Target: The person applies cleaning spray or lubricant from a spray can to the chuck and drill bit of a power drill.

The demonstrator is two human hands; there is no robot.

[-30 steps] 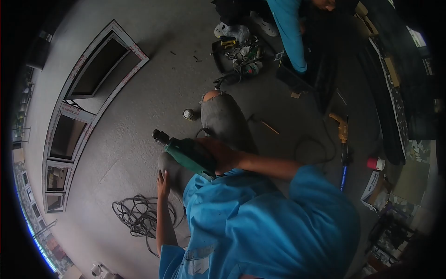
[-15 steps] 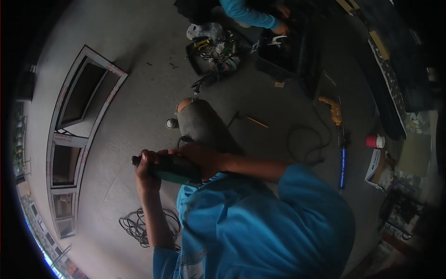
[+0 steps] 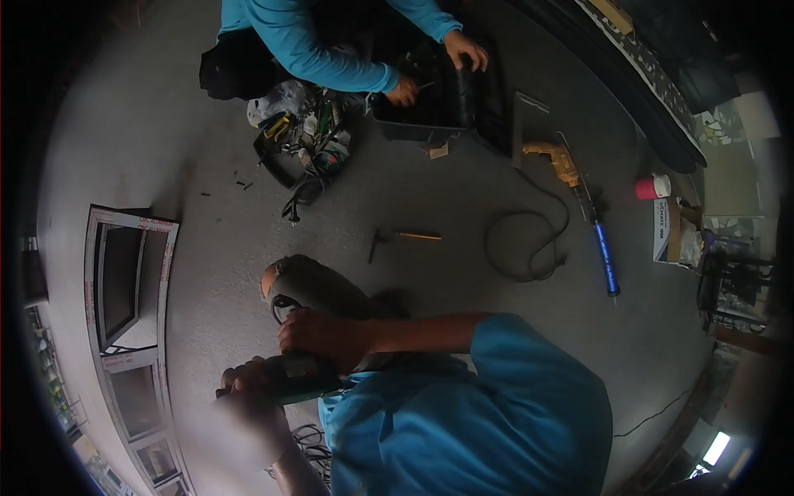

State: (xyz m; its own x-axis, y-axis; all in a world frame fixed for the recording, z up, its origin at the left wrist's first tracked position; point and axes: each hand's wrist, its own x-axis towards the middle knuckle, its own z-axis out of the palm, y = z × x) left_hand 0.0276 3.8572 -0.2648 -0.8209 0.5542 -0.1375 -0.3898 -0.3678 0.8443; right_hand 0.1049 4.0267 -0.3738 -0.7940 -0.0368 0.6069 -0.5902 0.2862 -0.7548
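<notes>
Plastic-bodied held drill (image 3: 302, 380), matt cloth shirt (image 3: 471, 426), glossy tube (image 3: 605, 256), rough-looking floor (image 3: 211, 306)

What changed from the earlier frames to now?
The left hand moved forward from the left knee and took hold of the green drill near its front end. The view turned. Unchanged: the right hand grips this drill; the yellow drill lies on the floor.

The blurred left hand (image 3: 251, 403) hides part of the drill (image 3: 304, 378), and the top edge crops a co-worker (image 3: 298, 51).
</notes>
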